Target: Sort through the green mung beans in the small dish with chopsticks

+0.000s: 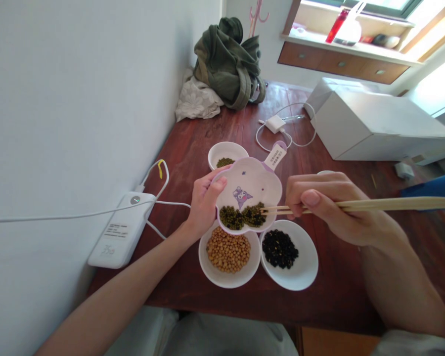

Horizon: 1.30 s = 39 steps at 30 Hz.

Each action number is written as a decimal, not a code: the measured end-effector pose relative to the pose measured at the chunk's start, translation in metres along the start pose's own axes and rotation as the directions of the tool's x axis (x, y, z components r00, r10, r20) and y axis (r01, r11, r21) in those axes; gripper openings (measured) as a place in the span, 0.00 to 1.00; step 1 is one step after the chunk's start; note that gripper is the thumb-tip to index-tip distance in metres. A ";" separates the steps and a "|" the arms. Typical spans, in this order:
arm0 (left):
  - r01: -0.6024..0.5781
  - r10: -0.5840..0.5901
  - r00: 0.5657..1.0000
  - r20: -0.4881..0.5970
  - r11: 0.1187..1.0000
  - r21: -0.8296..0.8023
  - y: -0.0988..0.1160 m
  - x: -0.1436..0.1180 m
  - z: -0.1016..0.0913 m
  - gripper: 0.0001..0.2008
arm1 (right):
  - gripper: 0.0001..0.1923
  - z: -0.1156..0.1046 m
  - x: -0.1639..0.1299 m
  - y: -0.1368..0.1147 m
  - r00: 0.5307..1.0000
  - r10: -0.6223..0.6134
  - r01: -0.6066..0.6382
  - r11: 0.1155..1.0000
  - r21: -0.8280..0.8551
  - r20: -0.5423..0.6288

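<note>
My left hand (203, 200) grips the left rim of a flower-shaped bowl (259, 178) with a purple edge, a cartoon print and a labelled handle. The bowl tilts toward me, and green beans mixed with some black ones (241, 216) lie along its near side. Held in my right hand (330, 205), a pair of wooden chopsticks (385, 203) reaches with its tips into these beans. Whether a bean is pinched between the tips, I cannot tell. Below the bowl stand a white bowl of yellow soybeans (228, 249) and another of black beans (281, 248).
Behind the flower-shaped bowl is a white bowl (228, 148) with green beans. A white power bank (120, 230) with cables lies by the wall. Farther back are a charger (275, 123), a green bag (228, 64) and a large white box (381, 118).
</note>
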<state>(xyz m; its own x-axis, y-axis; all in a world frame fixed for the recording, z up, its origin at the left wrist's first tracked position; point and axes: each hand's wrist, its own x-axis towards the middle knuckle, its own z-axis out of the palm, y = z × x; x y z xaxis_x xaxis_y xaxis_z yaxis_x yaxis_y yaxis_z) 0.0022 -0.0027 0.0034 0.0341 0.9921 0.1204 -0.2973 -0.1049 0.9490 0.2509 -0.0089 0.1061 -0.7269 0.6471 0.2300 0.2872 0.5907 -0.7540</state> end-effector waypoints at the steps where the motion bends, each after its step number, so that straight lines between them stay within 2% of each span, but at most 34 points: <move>1: 0.000 0.000 1.000 0.004 1.000 -0.001 0.000 0.000 0.000 0.19 | 0.23 0.000 0.000 0.000 1.000 0.001 -0.001 1.000 -0.005 -0.002; 12: -0.002 0.001 1.000 0.012 0.999 0.049 -0.001 0.000 -0.002 0.20 | 0.21 -0.002 0.001 0.001 1.000 -0.007 0.007 1.000 0.006 -0.002; 24: 0.004 -0.004 1.000 0.023 1.000 -0.009 -0.002 0.000 -0.001 0.19 | 0.21 -0.003 0.000 -0.002 1.000 -0.021 0.021 1.000 0.013 0.001; 29: -0.006 0.006 1.000 -0.005 1.000 0.029 -0.001 0.000 -0.001 0.20 | 0.24 -0.004 0.000 -0.005 0.998 -0.030 0.032 0.999 -0.038 0.047; 39: -0.002 0.002 1.000 0.000 1.000 0.000 0.000 0.000 0.000 0.20 | 0.25 -0.004 0.001 -0.004 0.996 -0.015 0.014 1.000 0.013 0.087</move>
<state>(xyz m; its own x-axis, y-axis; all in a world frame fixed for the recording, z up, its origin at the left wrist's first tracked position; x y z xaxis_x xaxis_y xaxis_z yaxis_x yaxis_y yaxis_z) 0.0024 -0.0029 0.0031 0.0333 0.9920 0.1219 -0.2978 -0.1066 0.9487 0.2513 -0.0089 0.1115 -0.7824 0.5941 0.1869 0.2689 0.5929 -0.7591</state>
